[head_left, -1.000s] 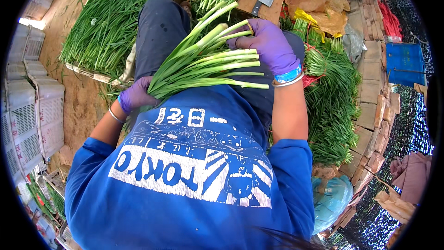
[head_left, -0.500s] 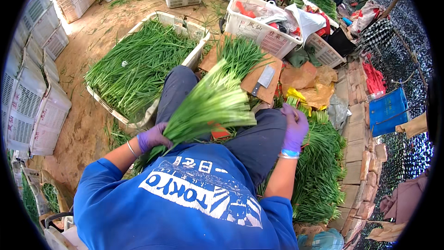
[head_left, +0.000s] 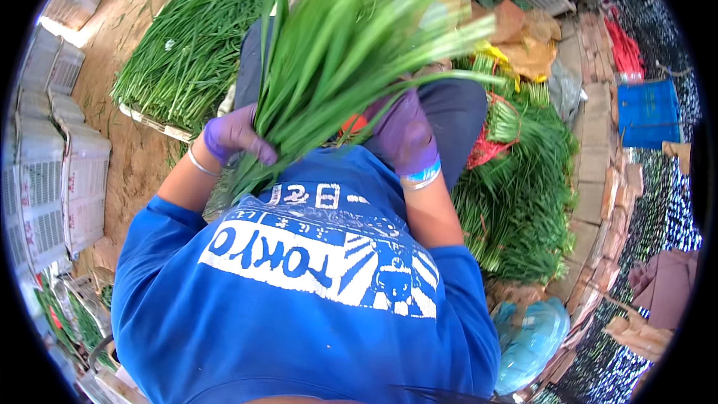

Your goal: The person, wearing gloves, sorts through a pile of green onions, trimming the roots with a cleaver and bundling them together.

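Note:
A large loose bunch of green chives fans up across my lap, its upper ends smeared by motion. My left hand, in a purple glove, is closed around its lower left part. My right hand, also gloved in purple, is beside the bunch on the right. Its fingers are blurred and partly behind the leaves, so whether they grip anything is unclear. To the right lies a pile of chives, some tied in bundles, with red ties near my knee.
At the far left, a white crate is heaped with chives. Stacked white crates line the left side. Brick paving runs along the right, near a blue container and brown and yellow wrapping. A blue plastic bag lies at lower right.
The bunch has moved up and right in the picture, and now covers the board and knife. My right hand has come leftward from the pile to the bunch. The view has shifted.

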Action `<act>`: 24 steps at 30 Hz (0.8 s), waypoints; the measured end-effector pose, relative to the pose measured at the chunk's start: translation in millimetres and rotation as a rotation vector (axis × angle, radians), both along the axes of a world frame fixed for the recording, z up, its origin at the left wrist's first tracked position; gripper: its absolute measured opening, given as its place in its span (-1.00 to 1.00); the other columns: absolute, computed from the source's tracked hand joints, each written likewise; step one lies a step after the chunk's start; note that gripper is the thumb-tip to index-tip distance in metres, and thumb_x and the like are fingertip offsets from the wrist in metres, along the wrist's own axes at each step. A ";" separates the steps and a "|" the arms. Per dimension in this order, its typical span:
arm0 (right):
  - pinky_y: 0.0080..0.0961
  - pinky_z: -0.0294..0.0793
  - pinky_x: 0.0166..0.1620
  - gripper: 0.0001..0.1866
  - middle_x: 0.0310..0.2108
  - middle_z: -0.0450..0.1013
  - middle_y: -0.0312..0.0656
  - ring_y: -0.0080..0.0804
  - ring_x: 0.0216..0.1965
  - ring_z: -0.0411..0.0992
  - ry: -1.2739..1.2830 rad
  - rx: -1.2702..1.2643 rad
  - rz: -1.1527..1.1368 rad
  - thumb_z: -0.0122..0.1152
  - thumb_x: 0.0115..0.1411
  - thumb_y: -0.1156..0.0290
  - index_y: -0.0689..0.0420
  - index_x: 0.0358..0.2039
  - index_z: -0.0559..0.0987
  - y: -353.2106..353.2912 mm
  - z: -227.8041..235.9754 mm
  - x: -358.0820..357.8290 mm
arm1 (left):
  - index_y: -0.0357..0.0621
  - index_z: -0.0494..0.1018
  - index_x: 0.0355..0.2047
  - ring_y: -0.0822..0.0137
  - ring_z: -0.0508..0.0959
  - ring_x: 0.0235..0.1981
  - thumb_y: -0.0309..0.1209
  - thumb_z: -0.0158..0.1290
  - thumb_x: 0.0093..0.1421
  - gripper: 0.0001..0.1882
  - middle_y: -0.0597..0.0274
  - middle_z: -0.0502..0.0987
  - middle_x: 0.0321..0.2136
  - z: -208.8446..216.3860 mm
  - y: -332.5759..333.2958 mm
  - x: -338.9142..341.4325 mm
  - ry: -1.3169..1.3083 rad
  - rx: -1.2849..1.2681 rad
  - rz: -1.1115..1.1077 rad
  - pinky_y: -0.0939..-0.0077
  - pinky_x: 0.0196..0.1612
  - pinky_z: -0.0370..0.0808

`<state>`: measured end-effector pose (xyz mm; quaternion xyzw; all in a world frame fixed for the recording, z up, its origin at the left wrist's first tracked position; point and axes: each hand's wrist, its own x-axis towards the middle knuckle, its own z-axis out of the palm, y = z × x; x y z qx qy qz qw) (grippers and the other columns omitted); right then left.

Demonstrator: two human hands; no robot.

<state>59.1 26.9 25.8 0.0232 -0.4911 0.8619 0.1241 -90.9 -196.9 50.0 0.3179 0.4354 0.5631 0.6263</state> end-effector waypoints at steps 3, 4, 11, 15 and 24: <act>-0.18 0.10 0.17 -0.16 0.12 0.12 -0.06 -0.14 0.13 0.12 0.294 -0.122 0.107 0.15 -0.05 -0.08 0.10 0.15 0.09 27.6 1.5 -2.6 | -0.18 -0.05 0.18 0.37 0.21 0.08 -0.42 0.33 -0.24 0.02 0.20 0.25 0.06 -4.6 0.7 6.2 0.159 -0.050 -0.160 0.47 0.14 0.09; -0.18 0.09 0.18 -0.19 0.14 0.07 -0.06 -0.13 0.15 0.09 0.361 -0.087 0.086 0.08 0.01 -0.06 0.08 0.17 0.06 24.8 10.2 -6.8 | -0.18 -0.12 0.20 0.38 0.22 0.08 -0.41 0.34 -0.25 0.07 0.21 0.23 0.07 -1.2 3.2 11.6 0.162 -0.083 -0.113 0.47 0.14 0.10; -0.24 0.18 0.13 -0.03 0.12 0.11 -0.02 -0.17 0.09 0.19 0.355 0.218 -0.175 0.22 -0.06 0.06 0.14 0.21 -0.11 29.5 24.2 -5.0 | -0.26 -0.23 0.20 0.11 0.16 0.15 -0.15 0.25 -0.18 0.10 -0.05 0.14 0.12 31.0 16.3 27.6 1.071 -0.113 -0.179 0.46 0.14 0.11; -0.21 0.23 0.11 0.12 0.11 0.13 0.01 -0.17 0.14 0.12 0.360 0.237 -0.175 0.38 -0.21 0.12 0.09 0.22 -0.17 29.9 45.8 -9.7 | -0.26 -0.25 0.20 -0.06 0.28 0.03 -0.07 0.21 -0.15 0.10 -0.15 0.19 0.06 22.2 14.3 41.3 1.169 -0.074 -0.088 0.34 0.04 0.24; -0.33 0.34 -0.05 -0.50 -0.46 0.47 -0.09 -0.33 -0.46 0.47 0.219 0.143 -0.436 0.16 -0.18 0.61 0.35 -0.12 0.38 18.6 64.4 -5.3 | -0.20 -0.19 0.20 -0.08 0.29 0.00 -0.06 0.16 -0.11 0.02 -0.17 0.18 0.05 39.5 19.9 40.2 1.387 -0.033 0.061 0.29 0.01 0.25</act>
